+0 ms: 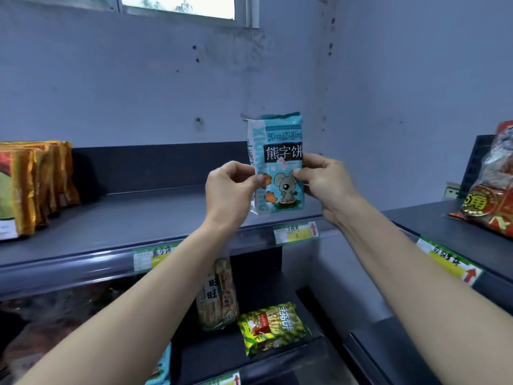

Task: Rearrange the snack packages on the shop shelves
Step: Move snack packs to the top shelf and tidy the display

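A blue and white snack package with a cartoon bear (277, 151) stands upright over the right part of the top grey shelf (144, 215). My left hand (230, 190) pinches its left edge at mid height. My right hand (322, 182) pinches its right edge, thumb on the front. I cannot tell whether its bottom rests on the shelf.
Gold and orange packages (36, 184) stand in a row at the shelf's left end. A red bag (494, 187) lies on the right-hand shelf. Below are a tall rice cracker pack (219, 295) and a green pack (272, 327). Price labels (295, 232) line the shelf edges.
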`<action>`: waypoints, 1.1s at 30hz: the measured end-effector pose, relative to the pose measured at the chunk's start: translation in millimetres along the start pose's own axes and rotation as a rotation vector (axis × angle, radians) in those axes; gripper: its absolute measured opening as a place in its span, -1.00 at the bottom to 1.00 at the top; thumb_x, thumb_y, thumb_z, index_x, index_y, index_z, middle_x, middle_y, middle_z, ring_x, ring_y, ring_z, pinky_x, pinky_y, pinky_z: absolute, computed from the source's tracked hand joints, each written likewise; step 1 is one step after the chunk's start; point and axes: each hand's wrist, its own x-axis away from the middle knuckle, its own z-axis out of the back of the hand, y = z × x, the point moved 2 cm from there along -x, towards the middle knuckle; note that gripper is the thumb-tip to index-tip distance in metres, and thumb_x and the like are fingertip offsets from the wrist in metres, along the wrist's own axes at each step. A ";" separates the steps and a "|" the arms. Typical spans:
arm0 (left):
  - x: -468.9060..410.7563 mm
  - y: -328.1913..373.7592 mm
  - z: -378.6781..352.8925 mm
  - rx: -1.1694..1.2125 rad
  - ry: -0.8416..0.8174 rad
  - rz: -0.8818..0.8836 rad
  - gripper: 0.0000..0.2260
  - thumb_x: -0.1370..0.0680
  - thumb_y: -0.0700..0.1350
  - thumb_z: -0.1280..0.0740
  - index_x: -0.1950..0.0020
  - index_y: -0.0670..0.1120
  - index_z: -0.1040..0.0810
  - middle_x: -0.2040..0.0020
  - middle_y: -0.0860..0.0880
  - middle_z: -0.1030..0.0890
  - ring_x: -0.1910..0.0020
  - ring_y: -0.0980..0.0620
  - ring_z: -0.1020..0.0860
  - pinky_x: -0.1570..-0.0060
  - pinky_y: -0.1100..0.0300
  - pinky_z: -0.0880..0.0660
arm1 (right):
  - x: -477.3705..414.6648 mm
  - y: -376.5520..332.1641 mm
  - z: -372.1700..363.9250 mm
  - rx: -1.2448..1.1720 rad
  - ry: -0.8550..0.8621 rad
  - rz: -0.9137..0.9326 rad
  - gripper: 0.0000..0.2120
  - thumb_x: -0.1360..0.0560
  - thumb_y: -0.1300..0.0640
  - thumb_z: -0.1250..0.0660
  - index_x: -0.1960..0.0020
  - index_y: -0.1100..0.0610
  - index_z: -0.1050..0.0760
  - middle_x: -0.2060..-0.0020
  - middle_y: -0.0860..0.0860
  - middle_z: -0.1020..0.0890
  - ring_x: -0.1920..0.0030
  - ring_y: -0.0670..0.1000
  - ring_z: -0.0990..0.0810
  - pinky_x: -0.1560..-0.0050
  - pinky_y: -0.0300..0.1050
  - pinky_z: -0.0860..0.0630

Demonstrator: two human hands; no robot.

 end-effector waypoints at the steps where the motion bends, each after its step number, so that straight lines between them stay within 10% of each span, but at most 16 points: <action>1: -2.6 -2.6 1.6 -0.002 0.004 0.002 -0.91 -0.39 -0.28 -0.47 0.17 -0.25 -0.59 0.19 -0.19 -0.67 0.23 0.01 -0.60 0.13 0.16 -0.58 | -1.5 1.3 -3.1 0.000 0.006 0.003 -0.72 -0.50 0.43 -0.24 0.05 0.09 -0.58 0.17 -0.03 -0.66 0.12 -0.01 -0.63 0.17 -0.17 -0.57; 20: -39.7 -19.4 90.8 -0.080 0.023 0.001 -0.90 -0.38 -0.29 -0.49 0.28 -0.14 -0.62 0.35 0.08 -0.66 0.32 0.18 -0.62 0.28 0.34 -0.53 | -24.1 18.3 -100.9 -0.103 -0.117 -0.002 -0.72 -0.50 0.43 -0.23 -0.01 0.13 -0.59 0.17 -0.02 -0.66 0.14 -0.04 -0.65 0.17 -0.17 -0.61; 33: -43.8 -8.8 138.5 -0.218 0.180 0.002 -0.87 -0.41 -0.30 -0.45 0.29 -0.11 -0.61 0.22 -0.05 -0.69 0.17 -0.02 -0.68 0.08 0.12 -0.63 | -35.5 14.9 -159.0 -0.199 -0.368 -0.011 -0.67 -0.48 0.44 -0.23 0.17 0.05 -0.59 0.22 -0.04 -0.67 0.20 -0.06 -0.65 0.25 -0.21 -0.63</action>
